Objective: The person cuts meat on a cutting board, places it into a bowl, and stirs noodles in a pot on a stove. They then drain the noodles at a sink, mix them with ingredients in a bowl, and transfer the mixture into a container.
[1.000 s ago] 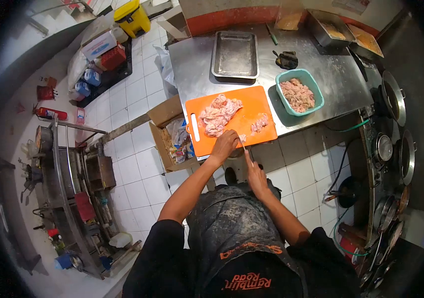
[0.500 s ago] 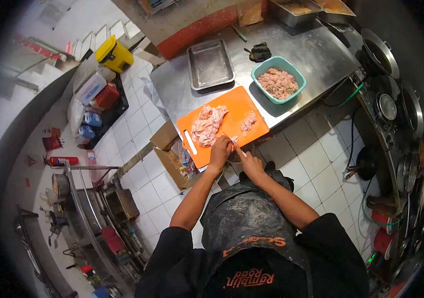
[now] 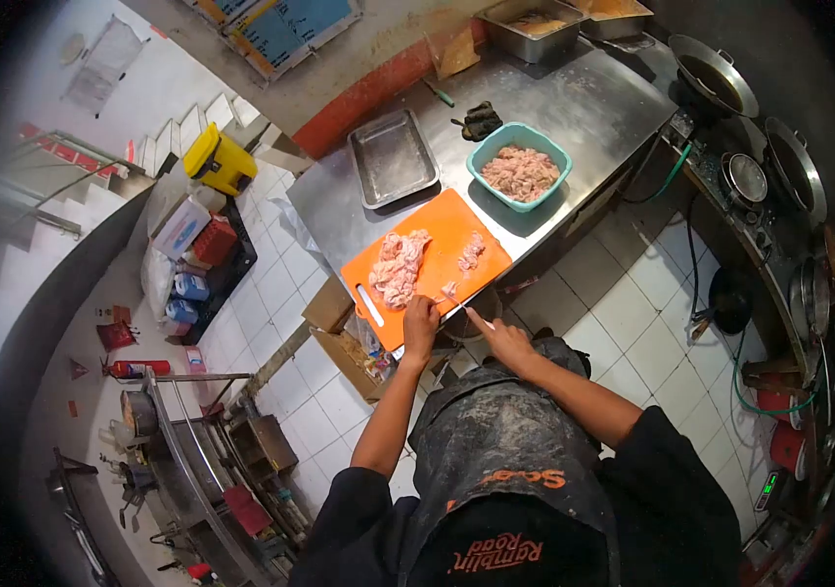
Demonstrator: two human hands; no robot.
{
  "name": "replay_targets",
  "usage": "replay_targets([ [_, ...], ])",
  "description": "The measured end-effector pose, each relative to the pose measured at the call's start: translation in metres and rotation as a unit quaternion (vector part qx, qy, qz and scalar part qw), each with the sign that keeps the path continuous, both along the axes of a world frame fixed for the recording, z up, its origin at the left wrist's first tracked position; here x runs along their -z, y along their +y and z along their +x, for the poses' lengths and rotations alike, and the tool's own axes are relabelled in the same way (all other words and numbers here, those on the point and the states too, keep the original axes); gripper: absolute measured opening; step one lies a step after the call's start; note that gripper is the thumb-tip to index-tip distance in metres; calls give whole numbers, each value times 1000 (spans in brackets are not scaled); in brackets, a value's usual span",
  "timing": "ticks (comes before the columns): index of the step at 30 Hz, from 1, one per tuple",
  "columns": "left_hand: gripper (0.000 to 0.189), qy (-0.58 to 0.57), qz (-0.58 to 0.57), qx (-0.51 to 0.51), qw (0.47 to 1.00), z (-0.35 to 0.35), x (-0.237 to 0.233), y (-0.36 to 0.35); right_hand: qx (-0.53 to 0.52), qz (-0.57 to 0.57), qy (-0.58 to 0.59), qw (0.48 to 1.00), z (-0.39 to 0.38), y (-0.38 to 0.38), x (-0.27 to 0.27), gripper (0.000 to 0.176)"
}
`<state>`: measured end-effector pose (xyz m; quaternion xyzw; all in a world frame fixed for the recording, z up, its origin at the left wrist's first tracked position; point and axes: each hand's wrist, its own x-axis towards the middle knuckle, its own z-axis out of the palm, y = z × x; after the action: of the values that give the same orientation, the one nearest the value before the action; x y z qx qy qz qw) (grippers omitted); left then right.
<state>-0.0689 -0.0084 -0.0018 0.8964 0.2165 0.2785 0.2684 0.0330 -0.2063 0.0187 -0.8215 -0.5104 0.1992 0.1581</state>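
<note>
Gripping knife [image 3: 462, 305] in right hand [image 3: 509, 344], blade angled over near edge of orange cutting board [image 3: 442, 220], small scrap [image 3: 450, 289] by tip; holding left hand [image 3: 421, 323] bunched at same edge, cannot tell whether pinching anything; large heap of raw meat [image 3: 400, 269] lying on board's left, small cut pile [image 3: 472, 250] on right; beyond, on steel bench [image 3: 593, 98], teal tub [image 3: 527, 204] of meat beside metal tray [image 3: 394, 157]

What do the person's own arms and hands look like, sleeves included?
The left sleeve and right sleeve are black, loose and short, ending around the elbow, with no markings visible. Below them the forearms are uncovered. The left hand and right hand are gloveless; rings would be too small to tell.
</note>
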Motion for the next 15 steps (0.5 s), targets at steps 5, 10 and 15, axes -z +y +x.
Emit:
replay_targets([
  [5,7,21,-10,-21,1000,-4,-2,-2,-4,2,4,1000,31,0,-10,82],
  [10,12,-20,-8,29,999,30,-12,1,46,61,54,996,73,24,-16,76],
  [15,42,19,-16,113,993,98,-28,7,126,113,173,970,93,18,-44,61],
])
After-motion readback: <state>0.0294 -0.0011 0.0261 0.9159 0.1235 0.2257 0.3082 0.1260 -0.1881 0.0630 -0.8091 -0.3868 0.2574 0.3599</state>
